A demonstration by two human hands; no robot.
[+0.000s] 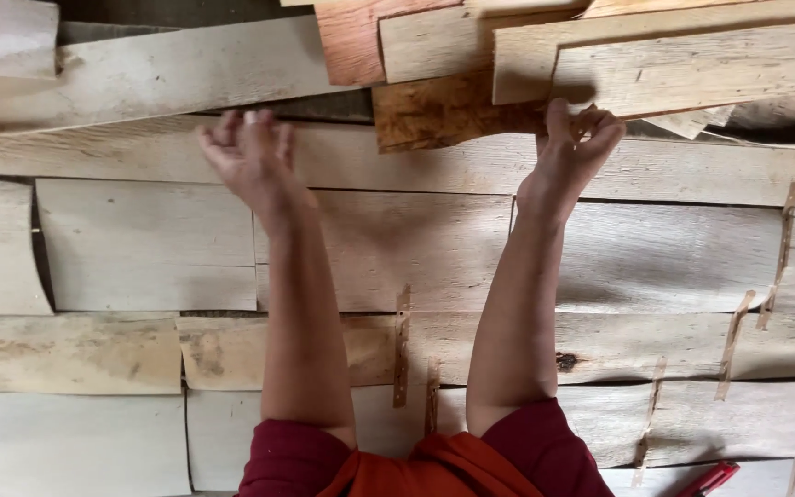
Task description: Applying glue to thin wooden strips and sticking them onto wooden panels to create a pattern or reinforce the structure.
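Thin pale wood veneer sheets (149, 244) lie side by side under both my arms, some joined with brown tape strips (402, 345). My left hand (250, 156) hovers palm up with fingers loosely curled, holding nothing, above a long pale sheet (397, 161). My right hand (572, 147) reaches to the edge of a stack of veneer pieces and grips the lower corner of a pale sheet (692, 74). A darker brown piece (443, 110) lies just left of that hand.
A reddish veneer piece (351, 41) and more pale sheets are piled at the top. More tape strips (779, 244) run across sheets at the right. A red tool handle (710, 479) pokes in at the bottom right. My red sleeves fill the bottom edge.
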